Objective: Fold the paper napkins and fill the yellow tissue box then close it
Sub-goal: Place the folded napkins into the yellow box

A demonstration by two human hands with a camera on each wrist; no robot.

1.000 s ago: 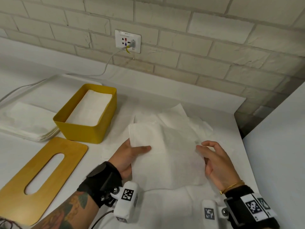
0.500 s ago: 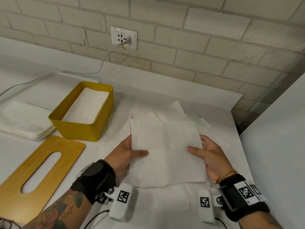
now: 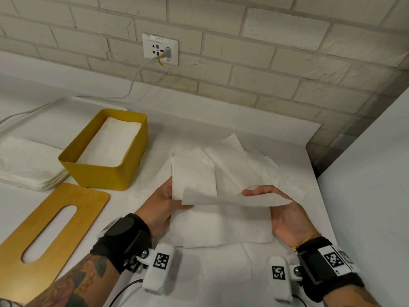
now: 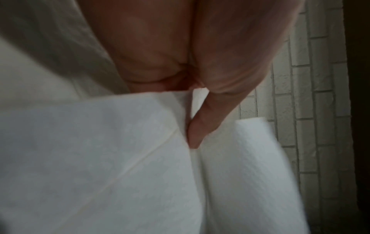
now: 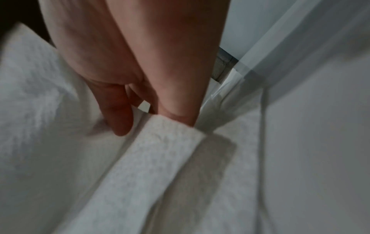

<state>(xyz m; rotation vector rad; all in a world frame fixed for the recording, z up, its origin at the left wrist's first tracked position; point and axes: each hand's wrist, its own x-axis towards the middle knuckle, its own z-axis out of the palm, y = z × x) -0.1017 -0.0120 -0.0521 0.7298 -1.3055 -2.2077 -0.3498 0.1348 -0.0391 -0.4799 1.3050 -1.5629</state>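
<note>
My left hand [image 3: 162, 203] pinches the left edge of the thin, soft paper napkin [image 3: 223, 220] on the tabletop [image 3: 298, 258] while my right hand [image 3: 285, 213] pinches its far edge, lifted over. I should match edges squarely, then press the crease flat. The yellow tissue box [image 3: 99, 173] stands open to the left, partly filled.

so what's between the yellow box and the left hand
In the head view, only bare white table lies between the yellow tissue box and the left hand, which grips the napkin being folded.
</note>
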